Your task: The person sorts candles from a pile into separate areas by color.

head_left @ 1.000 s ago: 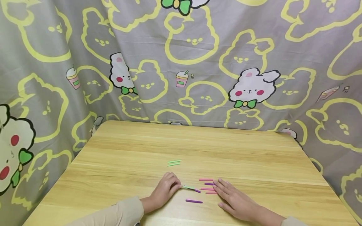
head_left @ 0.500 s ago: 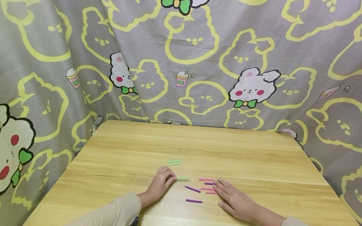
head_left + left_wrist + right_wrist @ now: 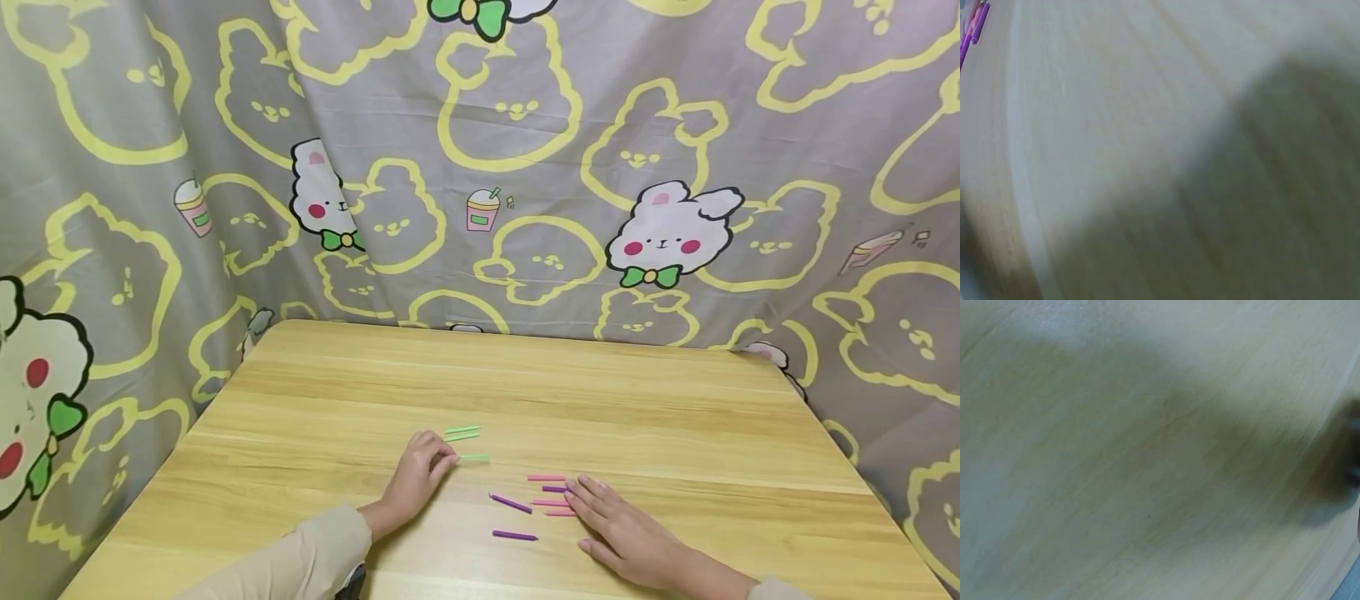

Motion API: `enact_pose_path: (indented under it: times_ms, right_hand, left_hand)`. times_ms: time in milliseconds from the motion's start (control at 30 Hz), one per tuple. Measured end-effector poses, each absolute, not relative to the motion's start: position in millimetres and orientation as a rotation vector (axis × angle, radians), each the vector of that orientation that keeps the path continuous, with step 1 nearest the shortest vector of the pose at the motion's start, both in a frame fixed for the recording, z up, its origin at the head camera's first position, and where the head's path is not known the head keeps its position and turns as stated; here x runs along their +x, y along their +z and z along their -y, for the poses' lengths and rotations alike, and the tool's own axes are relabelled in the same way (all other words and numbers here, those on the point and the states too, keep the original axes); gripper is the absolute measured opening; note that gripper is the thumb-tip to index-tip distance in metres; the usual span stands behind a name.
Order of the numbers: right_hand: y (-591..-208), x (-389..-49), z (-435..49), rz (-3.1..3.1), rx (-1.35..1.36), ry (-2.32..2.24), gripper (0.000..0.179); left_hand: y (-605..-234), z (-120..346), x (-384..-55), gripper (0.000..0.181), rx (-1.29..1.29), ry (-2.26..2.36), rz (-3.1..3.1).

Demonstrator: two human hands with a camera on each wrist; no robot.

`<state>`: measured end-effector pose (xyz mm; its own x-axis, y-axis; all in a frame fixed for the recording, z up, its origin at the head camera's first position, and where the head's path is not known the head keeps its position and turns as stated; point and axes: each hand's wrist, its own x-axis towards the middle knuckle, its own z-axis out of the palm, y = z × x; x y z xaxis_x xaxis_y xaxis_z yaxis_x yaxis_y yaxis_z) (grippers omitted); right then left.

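My left hand (image 3: pixel 417 477) pinches one end of a thin green candle (image 3: pixel 476 457) between thumb and fingertips, low over the table. Just beyond it, two more green candles (image 3: pixel 462 433) lie side by side. Palm down on the right, my right hand (image 3: pixel 622 529) has its fingers extended, fingertips at the ends of a small group of candles: a pink candle (image 3: pixel 545 477), a purple candle (image 3: pixel 553 489) and two lower pink ones, their right ends partly hidden. Between the hands lie a slanted purple candle (image 3: pixel 511 503) and another purple candle (image 3: pixel 514 535) nearer me.
The wooden table (image 3: pixel 637 400) stretches out in front, with a patterned curtain (image 3: pixel 525 275) hanging behind and at both sides. In the left wrist view, mostly tabletop shows, with purple candles (image 3: pixel 980 24) at the upper left corner. The right wrist view holds shadowed tabletop (image 3: pixel 1147 456).
My left hand has drawn the green candle away from the slanted purple one, back and to the left, toward the two green candles. The right hand has stayed in place.
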<state>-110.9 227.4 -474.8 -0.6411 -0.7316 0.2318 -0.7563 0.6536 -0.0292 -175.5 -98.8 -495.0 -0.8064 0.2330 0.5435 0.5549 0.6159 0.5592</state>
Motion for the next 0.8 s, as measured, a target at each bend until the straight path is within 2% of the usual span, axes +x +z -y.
enact_pose_path:
  times_ms: [800]
  right_hand:
    - [-475.4,-110.3,-226.8,2.668,1.208,0.170,0.051]
  left_hand:
    - [-496.9,107.2,-191.6,0.008,-0.557,-0.947,2.481]
